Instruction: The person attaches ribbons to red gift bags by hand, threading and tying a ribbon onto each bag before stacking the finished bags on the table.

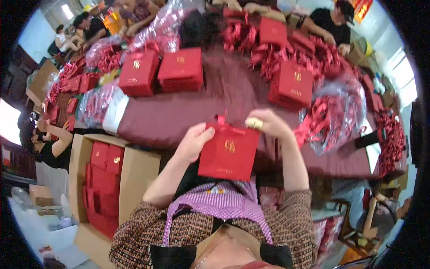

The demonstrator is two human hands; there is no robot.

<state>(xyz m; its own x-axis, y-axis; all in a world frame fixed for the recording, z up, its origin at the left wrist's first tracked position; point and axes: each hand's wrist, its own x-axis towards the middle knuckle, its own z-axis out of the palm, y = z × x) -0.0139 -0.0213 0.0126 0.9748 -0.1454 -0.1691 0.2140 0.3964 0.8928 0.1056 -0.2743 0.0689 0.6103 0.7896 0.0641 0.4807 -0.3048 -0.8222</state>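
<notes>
Clock reference: directions are taken from the held red bag (229,154) as centre; 12 o'clock is the top of the view.
Red bag: positioned near the middle of the view, in front of the purple checked apron (215,204); its face, marked with a gold emblem, is turned to the camera; a ribbon (230,129) is seen along its top edge.
Left hand (195,140): located at the 10 o'clock corner; the red bag is grasped, with the thumb laid on its face.
Right hand (269,124): located at the 2 o'clock corner; a yellow wrap (254,122) is worn at a fingertip; whether the corner is pinched or only touched cannot be told, the fingers being partly hidden.
Tablecloth (179,112): maroon; spread beyond the hands, toward 12 o'clock.
Stacks: one stack (139,74) is set between 10 and 11 o'clock, with a second stack (180,71) just beside it at 11; a third stack (291,87) is set between 1 and 2.
Clear plastic bag (338,116): placed at 2 o'clock; red ribbons are contained in it.
Carton (139,179): stood open between 8 and 9 o'clock; red packets (104,188) are held inside.
Co-workers: one person (333,27) is seated at 1 o'clock; another person (58,141) is seen at 9.
</notes>
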